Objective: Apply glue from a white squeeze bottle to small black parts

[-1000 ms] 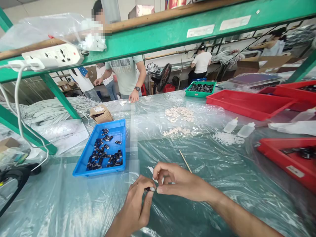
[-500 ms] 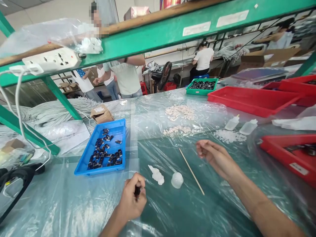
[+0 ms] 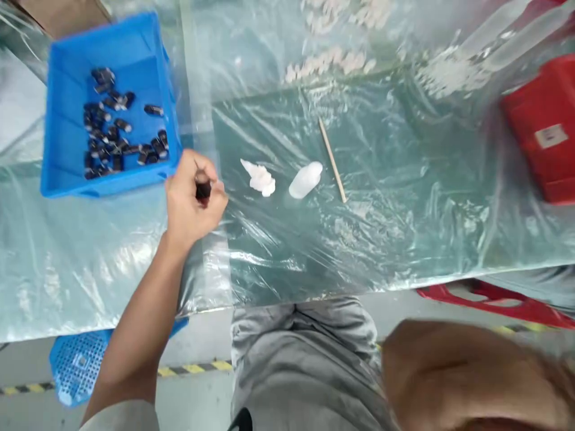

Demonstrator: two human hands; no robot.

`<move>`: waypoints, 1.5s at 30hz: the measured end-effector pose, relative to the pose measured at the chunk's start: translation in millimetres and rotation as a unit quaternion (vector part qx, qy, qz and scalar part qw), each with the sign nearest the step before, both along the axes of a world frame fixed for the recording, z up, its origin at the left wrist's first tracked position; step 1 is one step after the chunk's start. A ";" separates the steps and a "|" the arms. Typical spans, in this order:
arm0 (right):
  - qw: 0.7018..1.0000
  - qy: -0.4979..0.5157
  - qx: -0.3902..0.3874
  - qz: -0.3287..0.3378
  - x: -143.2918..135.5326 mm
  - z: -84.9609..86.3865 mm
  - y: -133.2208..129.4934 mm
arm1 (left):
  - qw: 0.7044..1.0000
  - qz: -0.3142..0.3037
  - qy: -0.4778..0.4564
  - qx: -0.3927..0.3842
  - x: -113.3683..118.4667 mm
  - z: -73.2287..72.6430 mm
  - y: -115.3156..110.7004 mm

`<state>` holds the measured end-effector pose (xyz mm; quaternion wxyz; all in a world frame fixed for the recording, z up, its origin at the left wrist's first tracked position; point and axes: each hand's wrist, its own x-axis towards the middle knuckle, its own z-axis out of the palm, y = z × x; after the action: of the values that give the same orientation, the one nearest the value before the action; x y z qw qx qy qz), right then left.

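My left hand (image 3: 194,194) is closed around a small dark cylindrical part (image 3: 203,187), just off the near right corner of the blue tray (image 3: 135,36). Several black parts with shiny ends (image 3: 105,140) lie loose in that tray. To the right of the hand, a lump of white paste-like material (image 3: 260,178) rests on the plastic sheet. Beside it are a small whitish translucent rounded object (image 3: 306,179) and a thin wooden stick (image 3: 332,160). My right hand (image 3: 453,374) is a large blur at lower right, near the camera; its fingers cannot be made out.
Pale small pieces (image 3: 330,63) are scattered at the back of the plastic-covered table (image 3: 404,197). White bits (image 3: 453,72) lie near blurred translucent bottles (image 3: 498,27). A red bin (image 3: 543,131) stands at right. Below the table edge are a blue stool (image 3: 81,365) and a red one (image 3: 494,302).
The view has tilted down from the room to the table and my lap. My right hand has left the area over the table and come back toward me. The left still grips the dark part.
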<state>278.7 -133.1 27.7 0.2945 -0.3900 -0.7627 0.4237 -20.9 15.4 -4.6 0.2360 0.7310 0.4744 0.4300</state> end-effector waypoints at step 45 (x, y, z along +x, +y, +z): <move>0.969 -0.161 -0.188 0.026 -3.2 -163.3 -126.9 | 0.997 -0.029 0.065 0.022 15.4 -6.7 -7.6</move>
<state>275.5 -260.0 -135.6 0.0784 -0.4816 -0.7164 0.4987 -5.5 7.8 -11.3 0.2008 0.7759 0.4580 0.3846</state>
